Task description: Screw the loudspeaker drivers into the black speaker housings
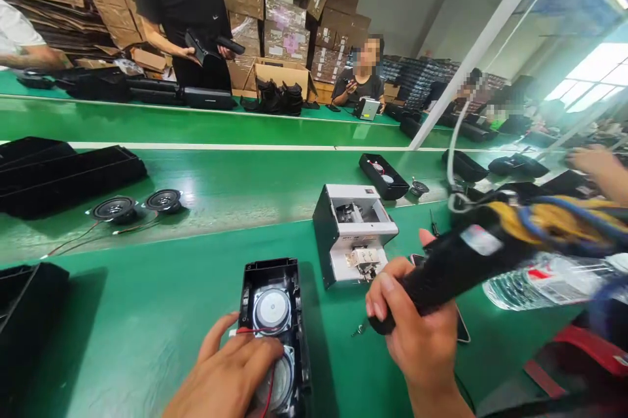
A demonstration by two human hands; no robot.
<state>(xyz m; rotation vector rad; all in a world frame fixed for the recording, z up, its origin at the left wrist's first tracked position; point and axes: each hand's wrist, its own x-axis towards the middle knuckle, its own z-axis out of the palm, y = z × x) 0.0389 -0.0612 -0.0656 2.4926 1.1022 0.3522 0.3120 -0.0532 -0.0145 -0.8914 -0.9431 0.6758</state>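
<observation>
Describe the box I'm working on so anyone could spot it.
On the near green bench stands a white-fronted machine. Left of it, closer to you, lies an open black box of round speakers; unlike its farther lookalike, it's under your left hand.

Single view, worn on the head. Faces forward and down across the green desk [161, 326]. Near range: left hand [240, 365] and right hand [417, 326], close to lens, forearms cut by bottom edge. Far range: stacked boxes [289, 25], top of frame. Wide field, reaching a window [598, 78] at right edge.
</observation>
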